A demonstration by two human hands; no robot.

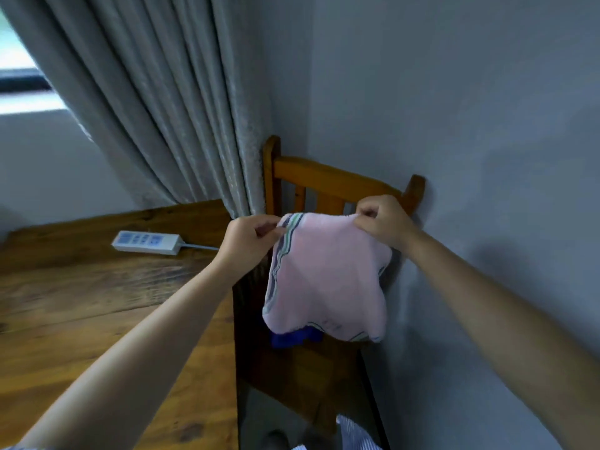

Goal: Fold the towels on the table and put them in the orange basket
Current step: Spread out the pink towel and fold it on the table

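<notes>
Pink towel (328,277) held up in the air by both hands — off the table (97,303), in front of a wooden chair (337,183) that stands against the grey wall (470,108). Left hand (250,238), at about 9 o'clock from the towel, has thumb and fingers pinched together on the upper corner with the striped border. Right hand (383,219), at about 1 o'clock, is clamped likewise on the opposite upper corner. The cloth hangs slack below the two grips, its lower edge curled. A blue cloth (292,339) shows just under that edge, at 6 o'clock, on the chair seat. On the table, at 9 o'clock from the left hand and well apart — a white power strip (146,242) with its cable. Grey curtain (168,102) behind, at 11 o'clock.
</notes>
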